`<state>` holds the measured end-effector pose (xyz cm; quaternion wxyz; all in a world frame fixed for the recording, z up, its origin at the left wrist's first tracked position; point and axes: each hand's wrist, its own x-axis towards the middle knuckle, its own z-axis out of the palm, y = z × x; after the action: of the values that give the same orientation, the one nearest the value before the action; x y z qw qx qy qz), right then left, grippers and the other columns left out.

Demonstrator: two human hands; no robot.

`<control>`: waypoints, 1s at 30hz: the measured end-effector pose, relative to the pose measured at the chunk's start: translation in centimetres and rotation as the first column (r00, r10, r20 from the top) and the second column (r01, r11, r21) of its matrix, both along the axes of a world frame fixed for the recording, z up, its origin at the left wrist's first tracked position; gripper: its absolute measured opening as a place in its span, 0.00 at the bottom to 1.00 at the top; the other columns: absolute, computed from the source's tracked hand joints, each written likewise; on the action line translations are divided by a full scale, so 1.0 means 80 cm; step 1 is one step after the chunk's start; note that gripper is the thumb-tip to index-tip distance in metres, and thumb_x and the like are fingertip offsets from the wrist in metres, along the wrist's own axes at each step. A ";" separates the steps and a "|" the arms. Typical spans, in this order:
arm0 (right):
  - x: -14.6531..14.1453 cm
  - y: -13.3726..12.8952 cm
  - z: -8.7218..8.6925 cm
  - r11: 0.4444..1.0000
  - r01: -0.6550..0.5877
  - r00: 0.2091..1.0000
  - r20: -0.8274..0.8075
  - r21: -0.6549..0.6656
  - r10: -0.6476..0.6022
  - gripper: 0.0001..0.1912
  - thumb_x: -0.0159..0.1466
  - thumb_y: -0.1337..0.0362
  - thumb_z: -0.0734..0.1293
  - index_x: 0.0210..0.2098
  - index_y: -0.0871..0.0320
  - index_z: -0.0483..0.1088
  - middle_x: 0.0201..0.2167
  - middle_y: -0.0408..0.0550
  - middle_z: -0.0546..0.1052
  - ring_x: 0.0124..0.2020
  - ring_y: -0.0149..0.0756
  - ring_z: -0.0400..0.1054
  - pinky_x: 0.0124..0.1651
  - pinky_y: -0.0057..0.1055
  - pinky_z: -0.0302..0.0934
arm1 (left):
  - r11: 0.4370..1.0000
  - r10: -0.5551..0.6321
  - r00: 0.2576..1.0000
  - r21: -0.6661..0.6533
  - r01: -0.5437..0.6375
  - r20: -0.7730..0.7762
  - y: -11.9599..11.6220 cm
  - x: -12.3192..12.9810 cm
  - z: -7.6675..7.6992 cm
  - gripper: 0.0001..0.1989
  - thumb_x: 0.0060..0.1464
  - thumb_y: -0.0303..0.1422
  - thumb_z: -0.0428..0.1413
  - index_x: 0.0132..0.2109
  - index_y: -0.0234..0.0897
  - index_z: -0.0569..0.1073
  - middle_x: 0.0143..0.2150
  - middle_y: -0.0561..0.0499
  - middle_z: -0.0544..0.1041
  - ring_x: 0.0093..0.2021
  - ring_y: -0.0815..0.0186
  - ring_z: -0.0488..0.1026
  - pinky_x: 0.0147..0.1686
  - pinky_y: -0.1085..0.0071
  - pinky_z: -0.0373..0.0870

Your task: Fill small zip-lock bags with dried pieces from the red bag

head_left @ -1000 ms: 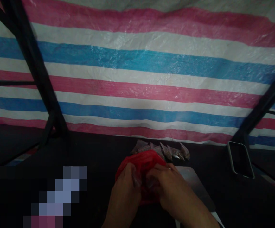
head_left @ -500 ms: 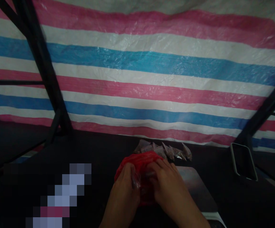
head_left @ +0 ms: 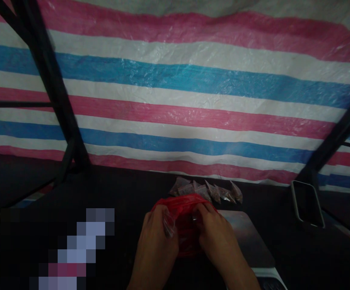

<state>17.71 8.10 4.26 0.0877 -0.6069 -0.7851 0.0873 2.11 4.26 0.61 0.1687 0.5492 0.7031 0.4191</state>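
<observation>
A red plastic bag (head_left: 184,225) sits on the dark table in front of me. My left hand (head_left: 155,245) grips its left side and pinches a small clear plastic pouch (head_left: 169,225) at the bag's mouth. My right hand (head_left: 215,237) holds the bag's right side, fingers curled over the rim. Just behind the bag lies a row of several small filled clear pouches (head_left: 207,190).
A grey scale platform (head_left: 247,237) lies under my right wrist. A phone (head_left: 307,203) leans at the right against a black frame bar (head_left: 335,137). Another black bar (head_left: 54,92) stands left. A striped pink, blue and white tarp (head_left: 193,88) hangs behind.
Both hands shifted slightly on the red bag; the small clear pouch at my left fingers shows more plainly now. The view moved a little.
</observation>
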 end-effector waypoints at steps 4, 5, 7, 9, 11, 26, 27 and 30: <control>0.003 -0.002 -0.003 1.000 0.002 1.000 0.005 0.015 -0.003 0.26 0.66 0.83 0.59 0.56 0.55 0.74 0.60 0.53 0.77 0.52 0.46 0.79 0.50 0.37 0.68 | 1.000 0.016 1.000 -0.021 -0.015 0.019 0.001 0.001 0.003 0.11 0.59 0.21 0.51 0.43 0.43 0.69 0.40 0.48 0.76 0.44 0.54 0.76 0.47 0.60 0.71; 0.004 -0.003 -0.003 1.000 0.004 1.000 0.012 0.021 -0.004 0.27 0.65 0.83 0.59 0.55 0.54 0.75 0.61 0.52 0.76 0.53 0.46 0.78 0.51 0.37 0.68 | 1.000 0.018 1.000 -0.026 -0.017 0.024 0.001 0.001 0.004 0.12 0.58 0.21 0.51 0.43 0.43 0.69 0.40 0.48 0.76 0.44 0.54 0.76 0.47 0.60 0.71; 0.003 -0.004 -0.002 0.999 0.020 0.999 0.033 0.033 -0.021 0.27 0.64 0.83 0.60 0.56 0.54 0.75 0.61 0.53 0.76 0.56 0.47 0.77 0.55 0.38 0.68 | 0.999 0.023 0.999 -0.038 -0.021 0.038 0.000 0.001 0.007 0.11 0.59 0.21 0.51 0.43 0.43 0.68 0.40 0.48 0.77 0.43 0.54 0.77 0.46 0.60 0.70; 0.001 -0.004 -0.002 0.998 0.043 0.998 0.050 0.039 -0.045 0.28 0.64 0.83 0.60 0.57 0.55 0.75 0.62 0.54 0.76 0.58 0.48 0.76 0.57 0.38 0.68 | 0.998 0.021 0.998 -0.053 -0.018 0.060 -0.001 0.000 0.009 0.10 0.59 0.23 0.51 0.43 0.44 0.68 0.40 0.49 0.77 0.42 0.56 0.78 0.44 0.62 0.71; -0.002 -0.004 -0.003 0.997 0.064 0.997 0.049 0.042 -0.066 0.29 0.64 0.83 0.59 0.59 0.56 0.74 0.62 0.56 0.76 0.59 0.49 0.75 0.57 0.39 0.68 | 0.998 0.012 0.995 -0.055 -0.006 0.102 -0.003 0.000 0.009 0.09 0.59 0.24 0.52 0.41 0.44 0.68 0.38 0.52 0.76 0.38 0.59 0.77 0.40 0.65 0.70; -0.022 -0.008 -0.018 0.998 0.027 0.990 -0.139 -0.054 -0.034 0.27 0.66 0.81 0.60 0.59 0.57 0.74 0.61 0.54 0.80 0.57 0.46 0.78 0.52 0.35 0.69 | 0.987 -0.069 0.898 0.162 -0.003 0.435 0.004 -0.008 0.013 0.09 0.52 0.42 0.53 0.38 0.44 0.67 0.32 0.58 0.70 0.32 0.65 0.71 0.34 0.70 0.72; -0.023 -0.008 -0.019 0.998 0.026 0.985 -0.167 -0.056 -0.035 0.25 0.67 0.79 0.62 0.59 0.56 0.74 0.59 0.53 0.81 0.57 0.47 0.78 0.52 0.35 0.68 | 0.987 -0.057 0.901 0.160 -0.014 0.431 0.004 -0.010 0.011 0.09 0.52 0.42 0.53 0.38 0.44 0.67 0.32 0.58 0.70 0.32 0.65 0.71 0.34 0.69 0.72; -0.020 -0.006 -0.021 0.997 0.024 0.968 -0.248 -0.069 -0.040 0.20 0.69 0.72 0.67 0.59 0.55 0.74 0.56 0.52 0.83 0.56 0.48 0.78 0.53 0.36 0.68 | 0.991 0.000 0.925 0.122 -0.050 0.380 0.006 -0.016 0.005 0.08 0.50 0.40 0.53 0.38 0.45 0.66 0.32 0.58 0.70 0.32 0.64 0.72 0.32 0.69 0.71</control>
<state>16.11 7.63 2.54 0.1674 -0.6062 -0.7547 0.1871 0.85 4.76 1.03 0.2601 0.4587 0.6355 0.5640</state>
